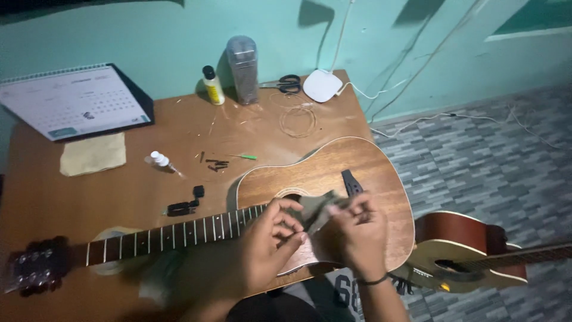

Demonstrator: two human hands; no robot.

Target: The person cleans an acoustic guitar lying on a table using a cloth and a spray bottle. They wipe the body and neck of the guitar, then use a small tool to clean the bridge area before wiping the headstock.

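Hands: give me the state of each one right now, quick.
Left hand: closed, fingers pinching one end of the grey-green cloth over the guitar soundhole.
Right hand: closed, gripping the other end of the same cloth.

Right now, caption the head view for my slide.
Both hands, left hand and right hand, hold a grey-green cloth over a stringless brown wooden acoustic guitar.

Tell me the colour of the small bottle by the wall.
Yellow with a black cap, clearest in the head view.
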